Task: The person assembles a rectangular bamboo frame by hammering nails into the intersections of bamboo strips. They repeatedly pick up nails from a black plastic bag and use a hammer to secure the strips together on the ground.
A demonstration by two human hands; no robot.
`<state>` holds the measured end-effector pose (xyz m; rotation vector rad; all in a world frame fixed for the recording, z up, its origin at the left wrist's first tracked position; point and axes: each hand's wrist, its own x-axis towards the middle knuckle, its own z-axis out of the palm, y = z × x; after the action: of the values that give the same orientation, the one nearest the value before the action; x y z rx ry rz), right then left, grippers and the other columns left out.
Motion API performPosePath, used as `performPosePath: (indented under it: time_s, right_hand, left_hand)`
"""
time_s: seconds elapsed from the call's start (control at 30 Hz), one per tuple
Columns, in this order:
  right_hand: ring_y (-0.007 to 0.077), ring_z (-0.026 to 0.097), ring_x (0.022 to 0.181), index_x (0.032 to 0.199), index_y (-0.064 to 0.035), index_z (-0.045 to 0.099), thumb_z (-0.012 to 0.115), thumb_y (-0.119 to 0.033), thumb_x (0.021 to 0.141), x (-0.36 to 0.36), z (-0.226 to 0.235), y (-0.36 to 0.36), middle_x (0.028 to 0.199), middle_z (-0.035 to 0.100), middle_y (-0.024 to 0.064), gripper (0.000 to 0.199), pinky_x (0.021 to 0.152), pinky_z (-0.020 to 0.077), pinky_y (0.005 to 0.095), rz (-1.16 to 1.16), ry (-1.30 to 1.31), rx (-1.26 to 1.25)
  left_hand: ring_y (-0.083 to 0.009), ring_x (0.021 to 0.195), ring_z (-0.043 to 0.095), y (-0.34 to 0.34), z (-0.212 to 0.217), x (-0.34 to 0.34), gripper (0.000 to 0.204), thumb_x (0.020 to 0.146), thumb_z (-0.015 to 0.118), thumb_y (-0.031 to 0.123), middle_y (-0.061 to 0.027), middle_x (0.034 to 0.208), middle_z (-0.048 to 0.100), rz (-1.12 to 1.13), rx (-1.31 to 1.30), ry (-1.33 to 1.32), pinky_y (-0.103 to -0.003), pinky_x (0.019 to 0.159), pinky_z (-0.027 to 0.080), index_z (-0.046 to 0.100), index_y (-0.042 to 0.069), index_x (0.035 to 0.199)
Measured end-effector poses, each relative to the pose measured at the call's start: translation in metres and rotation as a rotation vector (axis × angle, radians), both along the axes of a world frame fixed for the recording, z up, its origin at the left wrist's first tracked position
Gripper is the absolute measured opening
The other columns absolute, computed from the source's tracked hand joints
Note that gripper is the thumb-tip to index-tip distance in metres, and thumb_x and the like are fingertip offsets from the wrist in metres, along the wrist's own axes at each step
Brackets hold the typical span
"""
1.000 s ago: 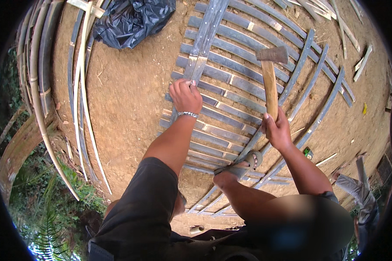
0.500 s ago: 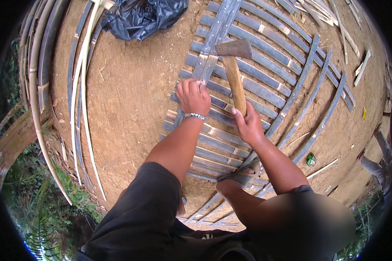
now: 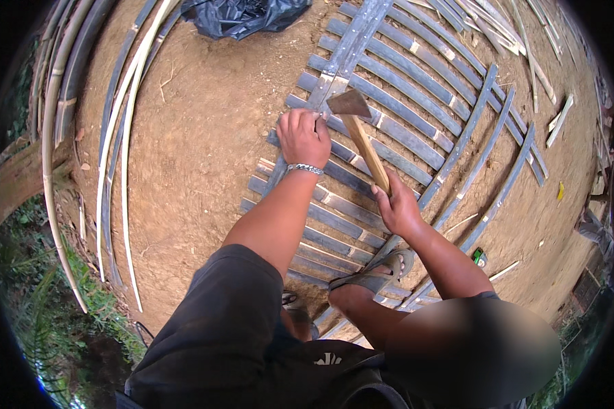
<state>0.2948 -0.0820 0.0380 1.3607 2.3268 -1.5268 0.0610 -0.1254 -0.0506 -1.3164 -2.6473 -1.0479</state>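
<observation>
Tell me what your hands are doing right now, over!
Right hand shut on hammer handle, head down by the left fingers. Left hand pressed flat on the bamboo slat panel. Sandalled foot on the slats; nothing in the way.

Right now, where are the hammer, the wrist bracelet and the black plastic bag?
hammer (image 3: 350, 105): head view, on its metal head.
wrist bracelet (image 3: 304, 168): head view, on the band across the left wrist.
black plastic bag (image 3: 242, 15): head view, on its crumpled middle.

Bare brown dirt ground (image 3: 205, 136) lies in daylight, with a black plastic bag (image 3: 245, 15) at its far edge and green plants (image 3: 41, 320) at left.
</observation>
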Motion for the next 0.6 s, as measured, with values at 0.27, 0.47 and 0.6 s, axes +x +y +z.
performPosePath:
  time_s: [0.27, 0.47, 0.6]
  right_hand:
    - [0.0497, 0.069, 0.100, 0.143, -0.0066, 0.052, 0.064, -0.022, 0.101, -0.015, -0.017, -0.023, 0.106, 0.070, 0.0303, 0.047, 0.086, 0.0547, 0.0514, -0.103, -0.003, 0.110]
    - [0.0503, 0.068, 0.101, 0.143, -0.0075, 0.051, 0.065, -0.020, 0.100, -0.021, -0.016, -0.032, 0.109, 0.070, 0.0294, 0.047, 0.087, 0.0550, 0.0515, -0.093, -0.014, 0.145]
    - [0.0499, 0.067, 0.103, 0.143, -0.0065, 0.051, 0.065, -0.017, 0.099, -0.019, -0.013, -0.032, 0.113, 0.070, 0.0272, 0.047, 0.088, 0.0552, 0.0517, -0.048, -0.036, 0.152]
  left_hand:
    - [-0.0323, 0.101, 0.058, 0.001, 0.000, -0.001, 0.012, 0.090, 0.072, 0.021, -0.0072, 0.098, 0.063, 0.007, -0.003, 0.032, -0.048, 0.094, 0.043, 0.066, 0.010, 0.087]
    - [-0.0315, 0.103, 0.057, -0.002, -0.001, 0.000, 0.012, 0.090, 0.072, 0.020, -0.0067, 0.100, 0.063, -0.002, -0.009, 0.011, -0.047, 0.095, 0.042, 0.066, 0.010, 0.087]
    - [-0.0314, 0.104, 0.056, -0.003, 0.005, -0.001, 0.009, 0.088, 0.072, 0.017, -0.0065, 0.101, 0.062, 0.000, -0.035, -0.001, -0.047, 0.097, 0.042, 0.066, 0.010, 0.087]
